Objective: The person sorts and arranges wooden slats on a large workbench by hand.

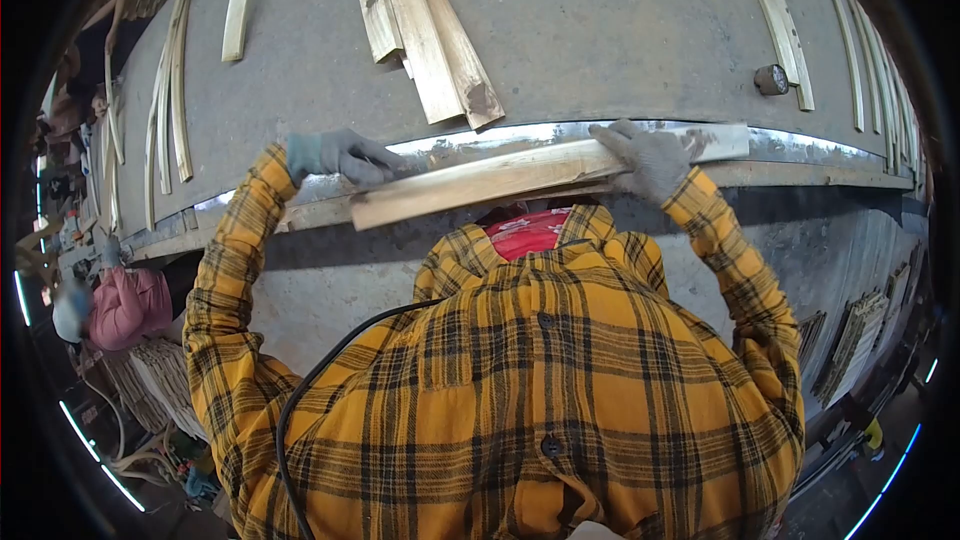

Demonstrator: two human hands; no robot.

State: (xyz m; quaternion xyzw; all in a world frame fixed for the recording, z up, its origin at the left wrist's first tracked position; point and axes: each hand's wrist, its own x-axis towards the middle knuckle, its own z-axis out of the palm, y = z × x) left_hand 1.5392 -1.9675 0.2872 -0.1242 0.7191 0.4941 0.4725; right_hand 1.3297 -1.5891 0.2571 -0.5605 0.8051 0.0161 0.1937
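A long pale bamboo slat (490, 180) lies along the shiny metal edge strip (800, 147) of a grey bench, its left end jutting toward me. My left hand (340, 156), in a grey glove, rests on the metal strip next to the slat's left part, fingers spread flat. Gloved too, my right hand (650, 158) presses down over the slat's right end, fingers curled on it. Yellow plaid sleeves cover both arms.
Flat bamboo pieces (425, 25) lie stacked on the grey bench top (600, 30). Thin curved strips (170, 100) lie at left and other strips (780, 20) at right. A small round knob (771, 79) stands near the right strips. A person in pink (125, 305) works at lower left.
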